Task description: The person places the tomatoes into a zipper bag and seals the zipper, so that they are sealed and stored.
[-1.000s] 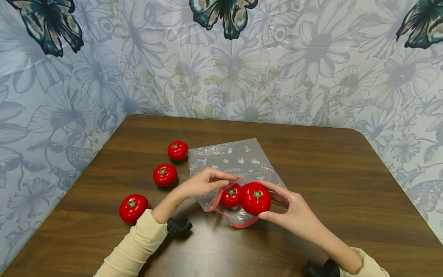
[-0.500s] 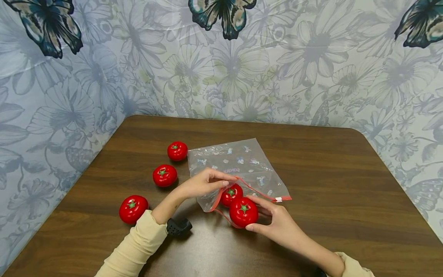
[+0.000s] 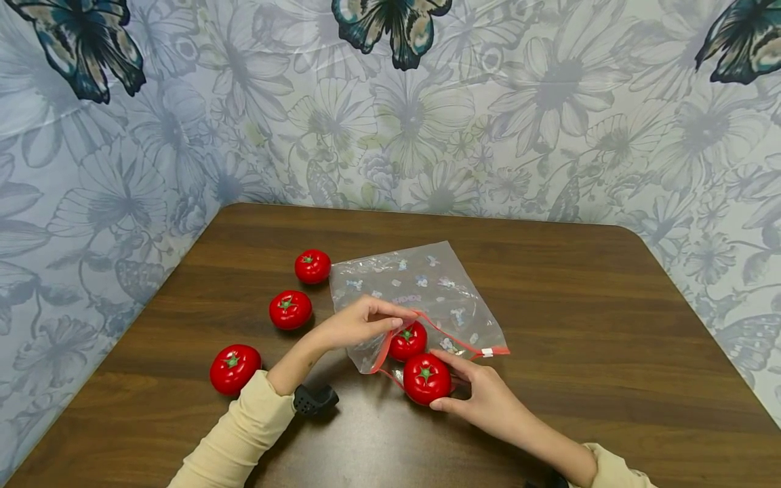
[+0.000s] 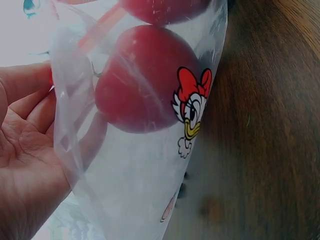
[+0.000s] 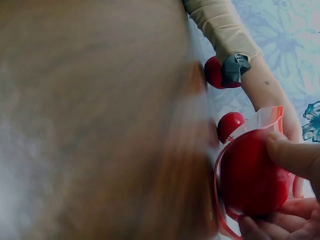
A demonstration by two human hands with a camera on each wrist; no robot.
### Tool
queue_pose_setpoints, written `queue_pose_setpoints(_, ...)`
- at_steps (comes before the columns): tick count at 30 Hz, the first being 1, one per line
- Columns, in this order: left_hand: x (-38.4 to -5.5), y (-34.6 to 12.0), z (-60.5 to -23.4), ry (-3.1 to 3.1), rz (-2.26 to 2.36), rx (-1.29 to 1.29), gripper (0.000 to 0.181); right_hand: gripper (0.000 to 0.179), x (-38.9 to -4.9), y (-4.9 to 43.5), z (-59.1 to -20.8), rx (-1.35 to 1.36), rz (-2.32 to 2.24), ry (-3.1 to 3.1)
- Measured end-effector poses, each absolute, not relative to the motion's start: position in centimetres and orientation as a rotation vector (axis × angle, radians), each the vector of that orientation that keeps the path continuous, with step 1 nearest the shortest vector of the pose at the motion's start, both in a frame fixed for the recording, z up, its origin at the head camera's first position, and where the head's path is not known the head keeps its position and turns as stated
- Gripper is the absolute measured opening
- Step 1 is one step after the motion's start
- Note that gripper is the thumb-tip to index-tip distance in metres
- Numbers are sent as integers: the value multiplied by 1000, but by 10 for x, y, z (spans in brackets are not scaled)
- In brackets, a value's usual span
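My left hand pinches the red upper edge of a clear printed zip bag, keeping its mouth raised. Just inside that mouth lies a tomato, which the left wrist view shows through the plastic beside a printed duck. My right hand grips a second, larger tomato at the bag's opening, in front of the first. In the right wrist view, thumb and fingers hold this tomato from opposite sides, with the bag's red rim around it.
Three more tomatoes stand left of the bag: one at the back, a middle one, and a front one by the left sleeve. A white slider sits on the bag's red strip. The brown table ends at a patterned wall.
My right hand has carried its tomato left and toward me, down to the bag's mouth, uncovering the white slider. The left hand keeps its place on the bag's edge.
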State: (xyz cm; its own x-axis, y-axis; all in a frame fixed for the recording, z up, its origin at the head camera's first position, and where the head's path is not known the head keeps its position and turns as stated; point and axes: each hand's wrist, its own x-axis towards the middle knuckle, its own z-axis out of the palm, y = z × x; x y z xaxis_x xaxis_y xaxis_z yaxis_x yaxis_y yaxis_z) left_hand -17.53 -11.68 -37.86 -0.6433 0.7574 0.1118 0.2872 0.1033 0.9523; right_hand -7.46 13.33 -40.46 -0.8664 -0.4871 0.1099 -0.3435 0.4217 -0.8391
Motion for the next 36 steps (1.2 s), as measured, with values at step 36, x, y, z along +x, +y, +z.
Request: queue_pose_setpoints(36, -176, -116, -378, 1919, 1570, 1072, 29, 56, -86, 131, -405, -1111, -1140, 2993)
